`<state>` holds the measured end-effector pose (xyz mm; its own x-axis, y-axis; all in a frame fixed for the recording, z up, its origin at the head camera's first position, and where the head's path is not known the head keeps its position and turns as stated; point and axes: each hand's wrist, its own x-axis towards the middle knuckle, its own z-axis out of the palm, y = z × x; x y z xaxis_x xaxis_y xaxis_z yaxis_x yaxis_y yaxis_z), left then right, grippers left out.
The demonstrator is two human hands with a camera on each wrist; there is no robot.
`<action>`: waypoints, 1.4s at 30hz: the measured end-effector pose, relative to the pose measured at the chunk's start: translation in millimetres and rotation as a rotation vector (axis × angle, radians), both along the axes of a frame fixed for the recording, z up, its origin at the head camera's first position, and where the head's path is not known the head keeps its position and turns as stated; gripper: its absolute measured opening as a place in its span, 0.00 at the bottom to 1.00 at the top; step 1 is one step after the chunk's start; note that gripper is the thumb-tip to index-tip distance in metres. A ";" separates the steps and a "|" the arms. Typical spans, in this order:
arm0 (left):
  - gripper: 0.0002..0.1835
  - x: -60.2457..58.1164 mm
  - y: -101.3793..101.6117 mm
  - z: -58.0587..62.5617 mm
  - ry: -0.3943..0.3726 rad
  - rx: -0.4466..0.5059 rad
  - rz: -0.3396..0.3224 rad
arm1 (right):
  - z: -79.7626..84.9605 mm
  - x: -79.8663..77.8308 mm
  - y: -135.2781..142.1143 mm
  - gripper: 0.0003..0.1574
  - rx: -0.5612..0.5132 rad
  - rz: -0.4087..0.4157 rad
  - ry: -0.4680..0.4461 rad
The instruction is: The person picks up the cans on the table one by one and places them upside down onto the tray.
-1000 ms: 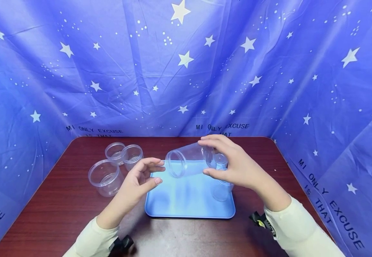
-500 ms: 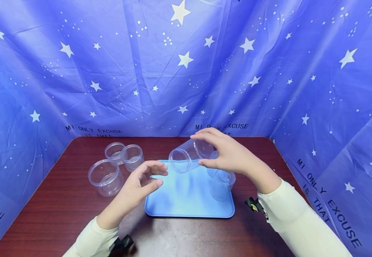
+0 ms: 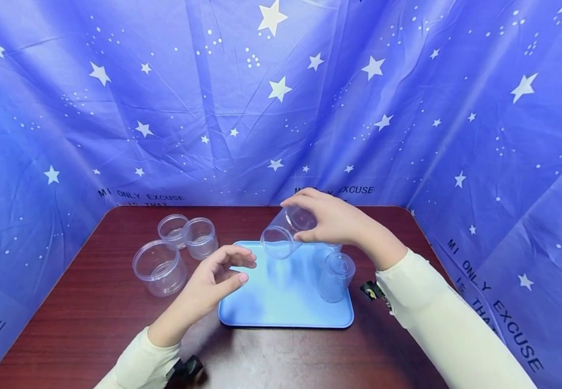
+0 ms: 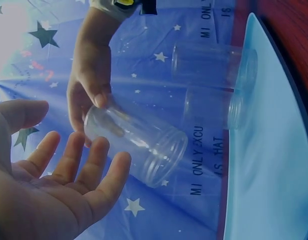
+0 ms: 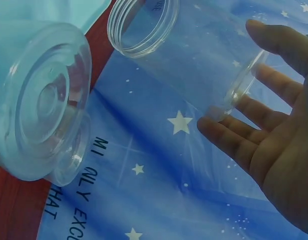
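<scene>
A clear plastic jar (image 3: 278, 241) is tilted mouth-down above the blue tray (image 3: 281, 316), its threaded mouth toward the tray's back. My right hand (image 3: 331, 216) grips it around the base end, thumb on one side and fingers on the other, as the right wrist view shows for the jar (image 5: 194, 60). My left hand (image 3: 217, 275) hovers over the tray's left edge, fingers relaxed and apart, touching nothing. Two more clear jars stand upside down at the tray's right side; the front jar (image 3: 336, 278) shows plainly, while the one behind is partly hidden by my right hand.
Left of the tray, three wide-mouthed clear jars stand upright on the dark red table (image 3: 91, 308): a large jar (image 3: 160, 270), a smaller jar (image 3: 201, 239) and another jar (image 3: 171, 229) behind. A blue star-printed curtain (image 3: 242, 108) encloses the table's back and sides.
My right hand has moved left and away from me with the jar, turning its mouth more downward. The upside-down front jar has come into fuller view. My left hand has hardly moved.
</scene>
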<state>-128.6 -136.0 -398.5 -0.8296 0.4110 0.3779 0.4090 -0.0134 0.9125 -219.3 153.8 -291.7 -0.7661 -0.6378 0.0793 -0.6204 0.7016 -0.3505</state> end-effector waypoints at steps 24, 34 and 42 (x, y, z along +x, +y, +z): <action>0.17 2.9 2.8 2.7 -0.029 -0.023 -0.009 | -18.8 -28.2 -20.2 0.44 0.169 -0.073 -0.143; 0.16 3.1 2.2 0.8 -0.032 -0.015 -0.016 | -31.5 -32.1 -23.0 0.44 0.196 -0.126 -0.213; 0.18 4.0 1.8 3.3 -0.031 -0.022 -0.014 | -39.7 -31.7 -21.1 0.44 0.214 -0.100 -0.208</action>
<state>-124.6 -134.2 -395.1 -0.8350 0.4306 0.3425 0.3799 0.0010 0.9250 -251.0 132.7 -331.4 -0.8114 -0.5440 -0.2137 -0.4752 0.8269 -0.3006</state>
